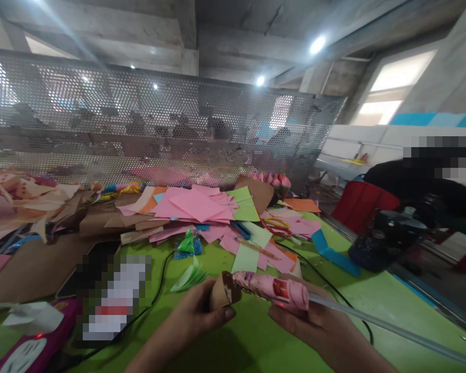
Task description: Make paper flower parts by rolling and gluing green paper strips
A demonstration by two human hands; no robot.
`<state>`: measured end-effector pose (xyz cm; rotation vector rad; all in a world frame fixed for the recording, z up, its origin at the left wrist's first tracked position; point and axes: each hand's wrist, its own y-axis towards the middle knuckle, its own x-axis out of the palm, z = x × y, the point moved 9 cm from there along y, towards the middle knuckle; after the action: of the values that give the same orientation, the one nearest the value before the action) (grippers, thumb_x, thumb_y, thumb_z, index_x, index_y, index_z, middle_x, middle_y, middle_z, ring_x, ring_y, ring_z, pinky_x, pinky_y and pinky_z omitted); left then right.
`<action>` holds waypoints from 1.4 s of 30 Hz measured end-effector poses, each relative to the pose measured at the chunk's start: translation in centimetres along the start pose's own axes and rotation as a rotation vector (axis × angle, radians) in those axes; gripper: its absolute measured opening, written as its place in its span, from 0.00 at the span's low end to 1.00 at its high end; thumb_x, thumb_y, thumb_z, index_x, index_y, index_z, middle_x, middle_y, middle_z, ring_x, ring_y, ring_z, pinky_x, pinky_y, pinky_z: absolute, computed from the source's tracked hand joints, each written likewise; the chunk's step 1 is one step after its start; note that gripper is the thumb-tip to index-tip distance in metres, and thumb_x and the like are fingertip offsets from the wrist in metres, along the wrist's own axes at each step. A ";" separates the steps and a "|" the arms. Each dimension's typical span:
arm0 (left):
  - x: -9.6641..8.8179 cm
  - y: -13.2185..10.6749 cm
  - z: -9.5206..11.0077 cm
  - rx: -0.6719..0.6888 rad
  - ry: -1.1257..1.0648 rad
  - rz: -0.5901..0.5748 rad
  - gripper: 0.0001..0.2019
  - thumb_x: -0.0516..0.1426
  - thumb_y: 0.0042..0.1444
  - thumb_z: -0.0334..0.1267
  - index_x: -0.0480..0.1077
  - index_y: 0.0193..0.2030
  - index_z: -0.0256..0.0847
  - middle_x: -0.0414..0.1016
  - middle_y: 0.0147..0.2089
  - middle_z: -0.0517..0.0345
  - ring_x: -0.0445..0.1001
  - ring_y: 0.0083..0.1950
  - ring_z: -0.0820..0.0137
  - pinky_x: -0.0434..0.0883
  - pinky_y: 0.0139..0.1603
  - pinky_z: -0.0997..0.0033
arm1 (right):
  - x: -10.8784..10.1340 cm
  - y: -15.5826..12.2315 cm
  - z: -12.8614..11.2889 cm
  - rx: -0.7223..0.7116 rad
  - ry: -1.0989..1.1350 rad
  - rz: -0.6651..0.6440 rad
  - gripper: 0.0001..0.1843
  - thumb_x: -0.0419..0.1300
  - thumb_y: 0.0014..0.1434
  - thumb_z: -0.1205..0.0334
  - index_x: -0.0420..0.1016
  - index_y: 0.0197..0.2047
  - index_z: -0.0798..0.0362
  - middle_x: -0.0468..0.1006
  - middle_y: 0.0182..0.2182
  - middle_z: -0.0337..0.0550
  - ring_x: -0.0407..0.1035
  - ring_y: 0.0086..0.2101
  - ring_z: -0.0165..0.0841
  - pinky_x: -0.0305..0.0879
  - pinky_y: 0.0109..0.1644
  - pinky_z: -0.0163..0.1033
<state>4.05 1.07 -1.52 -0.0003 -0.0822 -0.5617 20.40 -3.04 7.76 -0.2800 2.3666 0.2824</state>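
My left hand (196, 313) is closed around a small brown paper cone (221, 295), its open end turned to the right. In my right hand (318, 324) is a pink glue gun (258, 287), pointing left, with a long clear glue stick (373, 313) trailing from its back. The glue gun's dark, crusted nozzle is at the rim of the paper cone; whether they touch, I cannot tell. Just beyond my left hand lie fanned light-green paper pieces (190, 275) and a green paper shape on blue wrapping (188, 244).
Pink sheets (200, 203) are piled at the back with brown and green paper. Yellow-handled scissors (276, 224) lie among the scraps. A purple power strip (39, 336) and black cable (160, 282) are at left. A perforated screen (140, 124) stands behind; a person (396, 176) is at right.
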 end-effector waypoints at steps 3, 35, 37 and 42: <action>0.1 0.0 0.2 0.011 0.012 -0.012 0.28 0.64 0.52 0.46 0.68 0.57 0.34 0.76 0.53 0.45 0.71 0.57 0.53 0.69 0.54 0.61 | -0.3 0.1 -0.7 -0.028 -0.025 0.028 0.23 0.61 0.62 0.49 0.74 0.59 0.42 0.79 0.53 0.43 0.70 0.55 0.49 0.66 0.60 0.50; -0.4 0.0 1.1 0.028 0.158 0.067 0.23 0.62 0.52 0.43 0.69 0.53 0.35 0.77 0.49 0.49 0.74 0.49 0.59 0.70 0.48 0.66 | -1.0 -0.2 -1.0 -0.045 -0.209 -0.003 0.20 0.59 0.63 0.49 0.75 0.57 0.41 0.79 0.52 0.44 0.72 0.51 0.47 0.68 0.57 0.49; -0.5 0.0 1.2 0.024 0.170 0.082 0.22 0.62 0.52 0.43 0.69 0.53 0.35 0.77 0.48 0.49 0.74 0.48 0.59 0.69 0.46 0.66 | -1.0 -0.5 -0.9 -0.044 -0.230 0.001 0.20 0.58 0.63 0.49 0.76 0.57 0.41 0.79 0.51 0.44 0.73 0.50 0.46 0.70 0.55 0.48; -0.6 0.1 1.2 0.037 0.240 0.090 0.20 0.61 0.53 0.43 0.70 0.50 0.35 0.77 0.45 0.51 0.73 0.43 0.62 0.68 0.42 0.68 | -0.8 -0.7 -0.7 -0.045 -0.250 -0.031 0.19 0.58 0.64 0.48 0.76 0.56 0.40 0.80 0.48 0.42 0.74 0.48 0.45 0.70 0.55 0.47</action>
<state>3.49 1.46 -0.42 0.0985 0.1407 -0.4663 20.73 -3.78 8.77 -0.2852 2.1097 0.3359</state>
